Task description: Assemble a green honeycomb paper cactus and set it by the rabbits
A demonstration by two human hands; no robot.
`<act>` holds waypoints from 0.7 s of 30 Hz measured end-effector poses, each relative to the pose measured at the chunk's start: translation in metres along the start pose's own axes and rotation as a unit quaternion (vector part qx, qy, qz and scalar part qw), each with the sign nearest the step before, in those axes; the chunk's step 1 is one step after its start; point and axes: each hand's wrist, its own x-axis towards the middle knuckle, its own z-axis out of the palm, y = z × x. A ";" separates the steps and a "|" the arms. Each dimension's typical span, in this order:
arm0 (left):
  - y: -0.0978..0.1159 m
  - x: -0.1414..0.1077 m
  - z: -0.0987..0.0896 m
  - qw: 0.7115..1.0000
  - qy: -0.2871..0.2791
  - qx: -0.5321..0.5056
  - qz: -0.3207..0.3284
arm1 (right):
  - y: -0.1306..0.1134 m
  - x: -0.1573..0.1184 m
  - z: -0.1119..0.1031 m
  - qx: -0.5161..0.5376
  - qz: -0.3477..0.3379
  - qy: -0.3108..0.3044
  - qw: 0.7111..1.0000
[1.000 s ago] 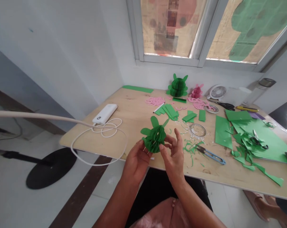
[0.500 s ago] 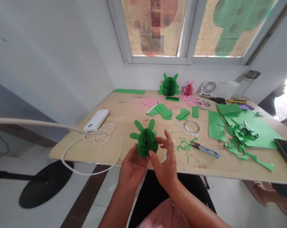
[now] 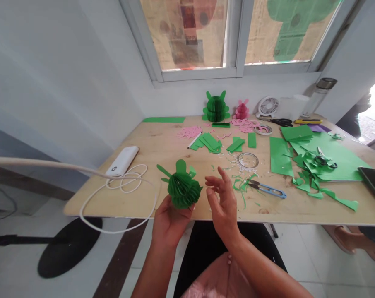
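Observation:
A green pleated paper figure with long ear-like flaps is in my left hand, held from below over the table's front edge. Just right of it, my right hand is apart from the figure, its fingers spread with nothing between them. A larger green paper figure and a small pink one stand at the back by the wall. Green paper strips lie in the middle of the table, and blue-handled snips rest among green scraps to the right of my right hand.
On the wooden table are a white power bank with a looped cable, a tape roll, black-handled scissors on green sheets, a small fan and a clear bottle. A person's feet show at the lower right.
My right hand has let go of the green paper figure and moved right. The figure has turned and tipped in my left hand. The view has shifted slightly.

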 end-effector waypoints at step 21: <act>0.000 -0.003 0.012 0.999 0.044 -0.015 -0.005 | -0.003 0.012 0.001 -0.069 0.008 -0.030 0.997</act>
